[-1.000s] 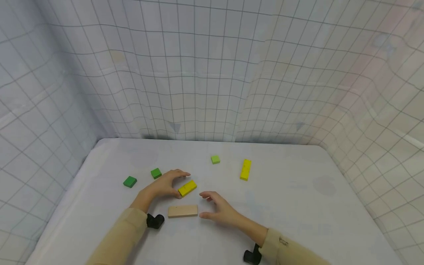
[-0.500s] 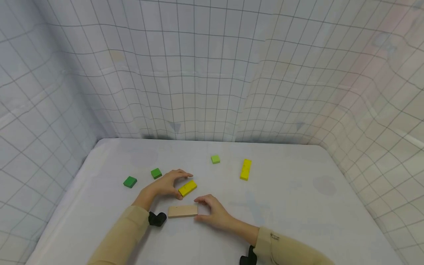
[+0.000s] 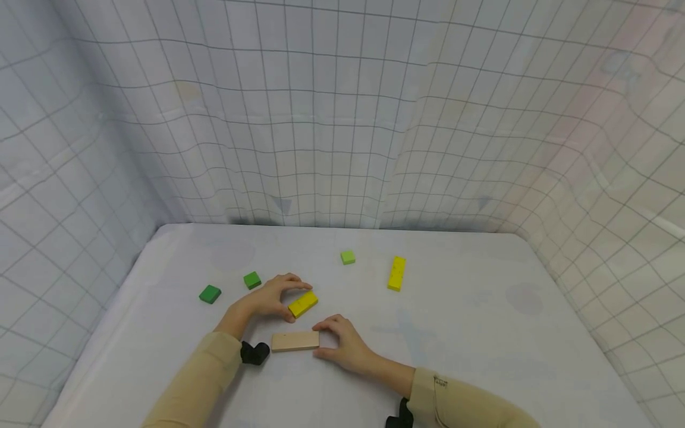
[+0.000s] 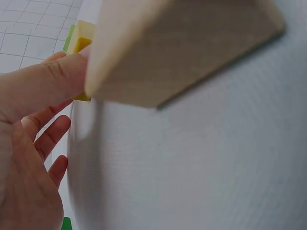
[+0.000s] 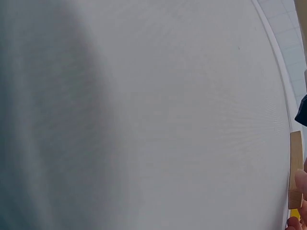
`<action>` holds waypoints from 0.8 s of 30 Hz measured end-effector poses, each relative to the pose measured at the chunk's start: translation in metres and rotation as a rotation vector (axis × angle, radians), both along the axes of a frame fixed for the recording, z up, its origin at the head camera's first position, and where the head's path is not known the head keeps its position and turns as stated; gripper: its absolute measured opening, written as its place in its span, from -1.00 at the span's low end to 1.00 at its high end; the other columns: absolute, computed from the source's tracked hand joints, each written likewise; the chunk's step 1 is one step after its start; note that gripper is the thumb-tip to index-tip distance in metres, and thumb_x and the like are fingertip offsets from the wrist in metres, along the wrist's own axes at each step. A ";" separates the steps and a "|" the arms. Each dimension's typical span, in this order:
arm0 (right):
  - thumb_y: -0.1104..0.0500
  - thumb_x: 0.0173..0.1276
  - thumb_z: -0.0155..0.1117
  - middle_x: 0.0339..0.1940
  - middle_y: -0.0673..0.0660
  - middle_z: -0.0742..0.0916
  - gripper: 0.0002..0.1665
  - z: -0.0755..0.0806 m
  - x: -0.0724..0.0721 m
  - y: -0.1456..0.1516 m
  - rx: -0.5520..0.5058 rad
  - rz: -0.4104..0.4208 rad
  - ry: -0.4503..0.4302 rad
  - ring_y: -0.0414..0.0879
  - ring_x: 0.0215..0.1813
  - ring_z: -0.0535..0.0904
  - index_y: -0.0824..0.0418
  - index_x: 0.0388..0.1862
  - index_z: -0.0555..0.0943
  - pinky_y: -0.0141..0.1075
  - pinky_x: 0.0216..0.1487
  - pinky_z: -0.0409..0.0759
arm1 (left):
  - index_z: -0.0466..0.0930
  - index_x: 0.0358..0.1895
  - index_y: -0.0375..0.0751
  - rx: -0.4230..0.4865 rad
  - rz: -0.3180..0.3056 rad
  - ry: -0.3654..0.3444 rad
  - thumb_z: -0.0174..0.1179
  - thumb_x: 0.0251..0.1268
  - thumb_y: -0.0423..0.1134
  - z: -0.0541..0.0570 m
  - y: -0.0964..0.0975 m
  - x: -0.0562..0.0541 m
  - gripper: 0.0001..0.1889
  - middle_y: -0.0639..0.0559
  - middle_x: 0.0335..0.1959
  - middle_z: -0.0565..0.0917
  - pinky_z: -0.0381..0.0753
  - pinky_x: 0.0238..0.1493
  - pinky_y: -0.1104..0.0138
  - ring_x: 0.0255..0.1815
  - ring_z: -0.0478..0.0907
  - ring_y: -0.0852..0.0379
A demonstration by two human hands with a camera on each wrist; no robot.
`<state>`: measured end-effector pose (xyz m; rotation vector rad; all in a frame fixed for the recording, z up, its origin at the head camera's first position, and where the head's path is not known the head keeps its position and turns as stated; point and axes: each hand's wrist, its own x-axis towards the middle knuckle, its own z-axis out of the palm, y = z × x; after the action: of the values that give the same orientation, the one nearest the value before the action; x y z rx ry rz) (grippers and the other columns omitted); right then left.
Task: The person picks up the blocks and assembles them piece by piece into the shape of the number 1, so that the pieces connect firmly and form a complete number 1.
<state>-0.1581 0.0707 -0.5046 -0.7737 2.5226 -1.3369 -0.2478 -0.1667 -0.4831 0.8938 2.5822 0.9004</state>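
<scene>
My left hand (image 3: 270, 297) curves round a small yellow rectangular block (image 3: 302, 304), thumb at its near end and index fingertip at its far side. In the left wrist view, the thumb meets the yellow block (image 4: 84, 45), while the other fingers hang loosely apart. Just in front lies a plain wooden block (image 3: 295, 341), flat on the white cloth. My right hand (image 3: 348, 348) holds its right end between thumb and index finger. The wooden block (image 5: 295, 167) and some fingertips show only at the edge of the right wrist view.
Behind and left of the left hand lie a green block (image 3: 252, 280) and a darker green block (image 3: 210, 293). Farther back sit a light green block (image 3: 348, 257) and another yellow block (image 3: 396, 273). Gridded white curtains (image 3: 332, 119) enclose the table's back and sides.
The right hand has moved left and closed its thumb and index finger onto the wooden block's right end. The left index fingertip has come slightly nearer the yellow block. The blocks stay put.
</scene>
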 end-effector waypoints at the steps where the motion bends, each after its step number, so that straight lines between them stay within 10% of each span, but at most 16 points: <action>1: 0.09 0.09 0.40 -0.05 -0.02 0.51 -0.53 0.000 0.000 0.000 0.003 -0.001 0.006 -0.13 0.05 0.37 0.10 0.01 0.55 -0.24 0.13 0.33 | 0.45 0.17 -0.07 -0.001 -0.002 0.001 0.45 -0.23 -0.22 0.000 0.000 0.000 -0.30 -0.16 0.14 0.36 0.21 0.12 -0.20 0.18 0.22 -0.22; 24: 0.13 0.15 0.34 -0.08 -0.05 0.51 -0.63 0.001 0.001 -0.001 0.019 -0.030 -0.007 -0.14 0.04 0.38 0.10 -0.04 0.55 -0.23 0.14 0.33 | 0.49 0.13 -0.07 0.023 0.037 -0.038 0.46 -0.23 -0.24 -0.003 0.000 0.001 -0.33 -0.19 0.18 0.33 0.15 0.14 -0.22 0.21 0.17 -0.25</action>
<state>-0.1572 0.0698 -0.5036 -0.7297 2.5476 -1.3204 -0.2463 -0.1664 -0.4862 0.8298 2.5689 0.9493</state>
